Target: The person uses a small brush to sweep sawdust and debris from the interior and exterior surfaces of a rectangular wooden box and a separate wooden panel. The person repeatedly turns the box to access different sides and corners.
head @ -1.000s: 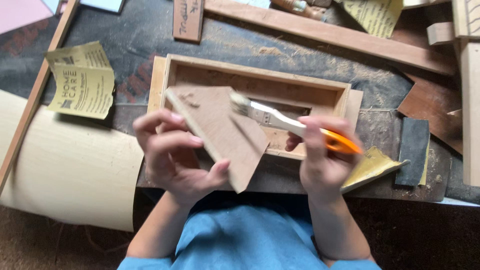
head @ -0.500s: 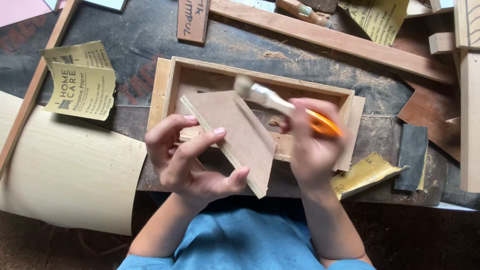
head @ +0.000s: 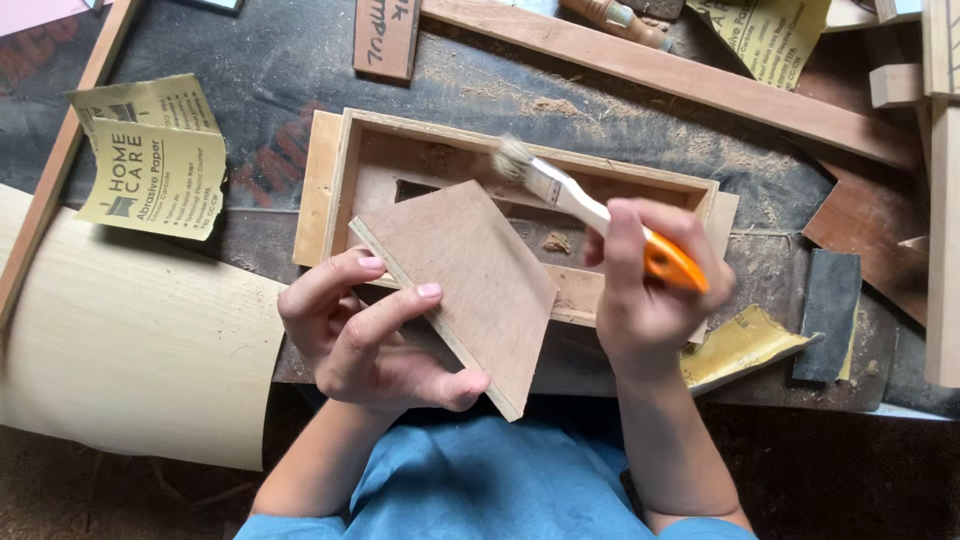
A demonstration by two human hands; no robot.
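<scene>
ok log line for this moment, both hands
left hand: holds wooden panel | right hand: holds brush, bristles over wooden box

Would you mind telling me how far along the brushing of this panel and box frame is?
Midway, apparently. The left hand holds the thin panel, which looks dust-free. The right hand holds the brush over the box frame. Sawdust remains inside the frame.
</scene>
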